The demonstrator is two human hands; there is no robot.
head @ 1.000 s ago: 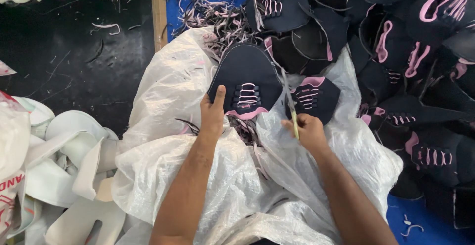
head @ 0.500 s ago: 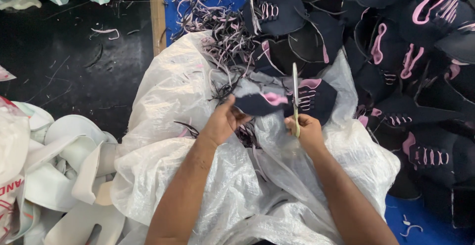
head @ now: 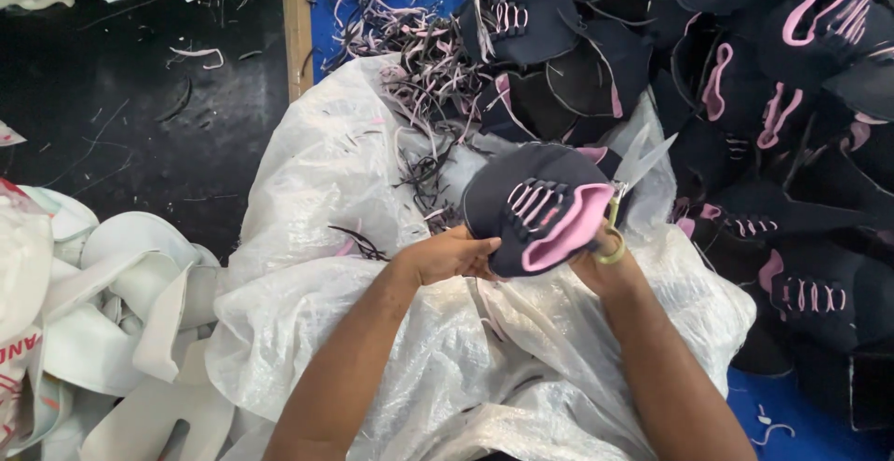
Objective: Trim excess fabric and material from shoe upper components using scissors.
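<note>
A shoe upper (head: 540, 208) sits mid-scene over a plastic sheet (head: 372, 312), the left hand (head: 452, 254) at its left edge and the right hand (head: 605, 261) at its right, with scissors (head: 633, 168) rising beyond that hand. A pile of uppers (head: 745, 79) lies far right. Trimmed scraps (head: 419, 61) lie beyond the sheet. Foam pieces (head: 121, 312) lie near left.

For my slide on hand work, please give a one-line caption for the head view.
Left hand holds a dark shoe upper with pink lining while right hand holds open scissors over a white sack.
</note>
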